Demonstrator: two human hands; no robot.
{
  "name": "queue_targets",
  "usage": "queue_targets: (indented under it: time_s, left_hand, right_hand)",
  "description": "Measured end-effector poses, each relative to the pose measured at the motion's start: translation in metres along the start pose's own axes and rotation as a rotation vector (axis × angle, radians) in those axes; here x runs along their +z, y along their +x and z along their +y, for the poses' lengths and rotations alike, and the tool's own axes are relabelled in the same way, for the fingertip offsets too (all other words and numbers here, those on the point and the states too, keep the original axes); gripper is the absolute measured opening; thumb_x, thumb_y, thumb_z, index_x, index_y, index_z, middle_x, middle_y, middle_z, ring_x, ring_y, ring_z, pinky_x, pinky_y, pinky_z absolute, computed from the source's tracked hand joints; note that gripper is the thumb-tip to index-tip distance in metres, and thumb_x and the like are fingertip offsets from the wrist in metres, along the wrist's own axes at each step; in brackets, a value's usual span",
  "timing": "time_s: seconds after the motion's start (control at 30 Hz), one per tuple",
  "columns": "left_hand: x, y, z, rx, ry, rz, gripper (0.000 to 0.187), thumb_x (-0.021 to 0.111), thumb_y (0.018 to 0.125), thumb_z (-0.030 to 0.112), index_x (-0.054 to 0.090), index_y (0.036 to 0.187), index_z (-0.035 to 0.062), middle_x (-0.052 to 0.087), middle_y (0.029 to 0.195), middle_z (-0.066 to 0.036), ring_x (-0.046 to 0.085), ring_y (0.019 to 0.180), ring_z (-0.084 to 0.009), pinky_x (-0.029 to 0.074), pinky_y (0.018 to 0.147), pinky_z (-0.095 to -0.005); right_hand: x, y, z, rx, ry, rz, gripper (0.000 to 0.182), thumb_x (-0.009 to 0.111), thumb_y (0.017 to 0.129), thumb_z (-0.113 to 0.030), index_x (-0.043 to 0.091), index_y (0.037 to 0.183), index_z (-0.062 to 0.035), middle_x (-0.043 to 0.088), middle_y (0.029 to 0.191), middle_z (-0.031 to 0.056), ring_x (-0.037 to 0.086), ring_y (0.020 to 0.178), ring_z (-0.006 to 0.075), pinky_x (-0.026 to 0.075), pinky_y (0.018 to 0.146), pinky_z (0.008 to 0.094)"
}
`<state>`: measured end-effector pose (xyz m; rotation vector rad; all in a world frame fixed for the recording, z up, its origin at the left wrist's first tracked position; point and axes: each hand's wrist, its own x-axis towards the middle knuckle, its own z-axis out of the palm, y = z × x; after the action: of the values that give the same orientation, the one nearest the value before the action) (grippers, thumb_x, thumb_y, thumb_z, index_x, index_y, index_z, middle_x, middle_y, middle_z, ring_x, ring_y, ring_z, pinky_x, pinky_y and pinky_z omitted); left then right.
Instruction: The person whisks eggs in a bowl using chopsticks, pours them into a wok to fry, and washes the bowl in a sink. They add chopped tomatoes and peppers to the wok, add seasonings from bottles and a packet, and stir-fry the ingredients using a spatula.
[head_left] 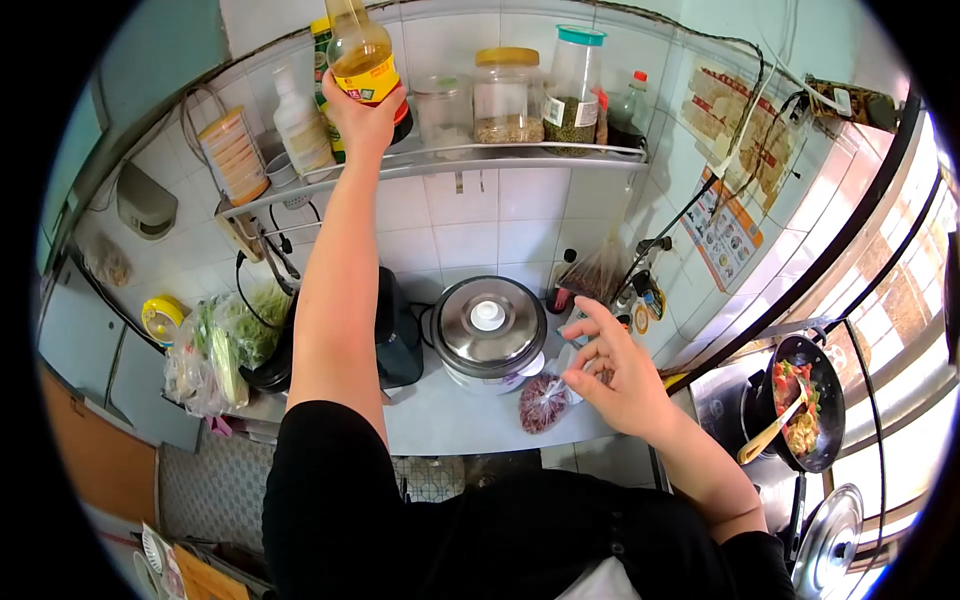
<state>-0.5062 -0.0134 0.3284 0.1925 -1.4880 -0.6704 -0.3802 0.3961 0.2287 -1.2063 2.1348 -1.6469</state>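
My left hand (362, 120) reaches up to the wall shelf, its fingers wrapped round a bottle (366, 62) of amber liquid with a yellow and red label. The top of this bottle is cut off by the upper edge of the view. Behind my fingers, a dark-based container on the shelf is partly hidden. My right hand (620, 375) hovers over the counter with its fingers spread and nothing in it. Close to it lies a clear plastic bag of reddish beans or grains (543, 403), beside a rice cooker (488, 335) with a steel lid.
Along the shelf (440, 160) stand several jars, including a yellow-lidded jar (507, 97) and a teal-lidded jar (573, 95). Bagged greens (230, 340) sit at the left. On the right, a wok (810, 400) holds food and a spatula (772, 425), near a steel lid (830, 540).
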Motion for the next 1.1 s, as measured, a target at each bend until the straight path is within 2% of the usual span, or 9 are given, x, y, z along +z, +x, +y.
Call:
queue_targets:
  time_s: [0.2, 0.6, 0.73, 0.8, 0.83, 0.9, 0.93, 1.03, 1.1]
  left_hand:
    - [0.023, -0.014, -0.035, 0.049, 0.100, 0.043, 0.096, 0.089, 0.060, 0.023, 0.033, 0.135, 0.0005, 0.053, 0.122, -0.024, 0.048, 0.111, -0.0443, 0.038, 0.096, -0.0520]
    - [0.033, -0.018, -0.068, 0.140, 0.387, -0.010, 0.107, 0.087, 0.061, 0.038, 0.026, 0.137, -0.0079, 0.042, 0.122, -0.039, 0.040, 0.115, -0.0497, 0.034, 0.100, -0.0537]
    - [0.023, -0.028, -0.064, 0.027, 0.461, -0.032, 0.109, 0.087, 0.062, 0.046, 0.028, 0.138, -0.0074, 0.042, 0.125, -0.038, 0.041, 0.119, -0.0481, 0.040, 0.096, -0.0522]
    - [0.000, -0.044, -0.043, 0.233, 0.443, 0.077, 0.088, 0.084, 0.068, 0.043, 0.044, 0.127, -0.0078, 0.051, 0.120, -0.029, 0.051, 0.112, -0.0384, 0.043, 0.094, -0.0476]
    - [-0.010, -0.071, -0.020, 0.263, 0.284, 0.136, 0.066, 0.079, 0.079, 0.031, 0.047, 0.123, -0.0060, 0.058, 0.112, -0.020, 0.056, 0.104, -0.0325, 0.044, 0.092, -0.0407]
    - [-0.031, -0.142, 0.029, -0.035, -0.416, -0.022, 0.042, 0.069, 0.087, 0.017, 0.051, 0.119, -0.0041, 0.059, 0.107, -0.013, 0.056, 0.101, -0.0236, 0.044, 0.092, -0.0341]
    - [-0.042, -0.180, 0.044, -0.017, -0.422, -0.143, 0.025, 0.060, 0.092, 0.005, 0.054, 0.115, -0.0025, 0.060, 0.106, -0.009, 0.055, 0.098, -0.0160, 0.043, 0.091, -0.0288]
    - [-0.053, -0.309, 0.053, -0.431, -0.699, -0.722, 0.016, 0.058, 0.092, 0.001, 0.064, 0.106, 0.0020, 0.063, 0.102, -0.003, 0.059, 0.093, -0.0122, 0.047, 0.082, -0.0265]
    - [-0.034, -0.374, 0.057, -0.405, -0.420, -1.167, 0.018, 0.063, 0.086, 0.008, 0.066, 0.104, 0.0065, 0.065, 0.098, -0.007, 0.063, 0.086, -0.0166, 0.051, 0.074, -0.0296]
  right_hand:
    - [-0.004, -0.006, 0.008, 0.058, -0.051, 0.050, 0.072, 0.072, 0.083, -0.009, 0.033, 0.143, -0.0065, 0.055, 0.117, 0.0135, 0.060, 0.080, 0.0158, 0.052, 0.067, 0.0279]
    - [-0.010, -0.011, 0.027, 0.068, -0.065, 0.144, 0.065, 0.070, 0.084, -0.008, 0.038, 0.140, -0.0034, 0.055, 0.113, 0.0135, 0.061, 0.077, 0.0158, 0.050, 0.064, 0.0268]
    - [-0.019, -0.018, 0.032, 0.083, -0.053, 0.245, 0.062, 0.069, 0.084, -0.005, 0.040, 0.138, -0.0045, 0.056, 0.112, 0.0104, 0.059, 0.077, 0.0125, 0.048, 0.064, 0.0246]
    - [-0.023, -0.028, 0.035, 0.100, -0.003, 0.328, 0.059, 0.068, 0.084, -0.003, 0.043, 0.137, -0.0047, 0.057, 0.113, 0.0104, 0.060, 0.079, 0.0112, 0.048, 0.066, 0.0238]
    - [-0.026, -0.036, 0.036, 0.078, 0.006, 0.365, 0.058, 0.068, 0.084, -0.002, 0.044, 0.136, -0.0042, 0.057, 0.114, 0.0106, 0.060, 0.080, 0.0112, 0.049, 0.067, 0.0234]
    - [-0.033, -0.053, 0.036, 0.057, -0.013, 0.435, 0.056, 0.066, 0.084, 0.002, 0.044, 0.136, -0.0026, 0.057, 0.114, 0.0113, 0.060, 0.081, 0.0110, 0.050, 0.071, 0.0227]
    - [-0.035, -0.062, 0.040, 0.058, -0.002, 0.471, 0.054, 0.064, 0.085, 0.003, 0.045, 0.135, -0.0023, 0.057, 0.113, 0.0119, 0.060, 0.082, 0.0108, 0.050, 0.072, 0.0230]
    - [-0.040, -0.084, 0.053, 0.109, -0.053, 0.489, 0.044, 0.065, 0.084, 0.000, 0.053, 0.127, -0.0023, 0.059, 0.109, 0.0097, 0.058, 0.080, 0.0117, 0.049, 0.070, 0.0241]
    - [-0.044, -0.095, 0.062, 0.163, -0.167, 0.440, 0.038, 0.066, 0.084, -0.001, 0.057, 0.121, -0.0022, 0.059, 0.107, 0.0086, 0.058, 0.079, 0.0124, 0.048, 0.069, 0.0248]
